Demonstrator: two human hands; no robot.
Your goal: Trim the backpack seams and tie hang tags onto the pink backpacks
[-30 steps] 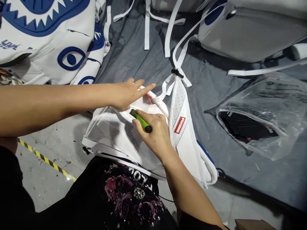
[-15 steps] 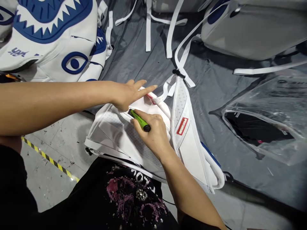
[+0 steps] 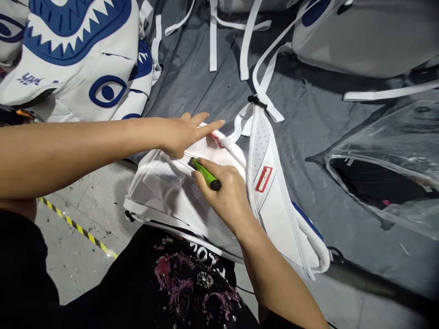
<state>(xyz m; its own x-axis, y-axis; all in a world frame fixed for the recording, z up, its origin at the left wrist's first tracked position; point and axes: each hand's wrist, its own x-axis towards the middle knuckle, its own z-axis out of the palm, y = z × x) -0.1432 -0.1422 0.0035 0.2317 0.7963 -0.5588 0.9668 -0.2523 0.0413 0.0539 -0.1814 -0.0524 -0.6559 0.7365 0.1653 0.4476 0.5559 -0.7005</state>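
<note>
A white backpack (image 3: 274, 196) with perforated straps and a red label lies at the table's near edge, partly against my black shirt. My left hand (image 3: 181, 135) presses on its upper part, fingers spread and holding nothing. Just below it, my right hand (image 3: 224, 187) grips a green marker-like tool (image 3: 206, 174) with black ends. The tool's tip touches or nearly touches the white fabric beside my left palm. A black buckle (image 3: 257, 101) joins white webbing above the label.
White and blue backpacks with teeth and eye patterns (image 3: 108, 91) are piled at the upper left. Another bag (image 3: 363, 41) lies upper right, near loose white straps (image 3: 387, 94). A clear plastic bag (image 3: 404, 137) holds something black at the right. Grey sheeting (image 3: 192, 77) covers the table.
My right hand and the green tool have shifted slightly right and down along the fabric. My left hand has stayed in place. The camera view has moved a little.
</note>
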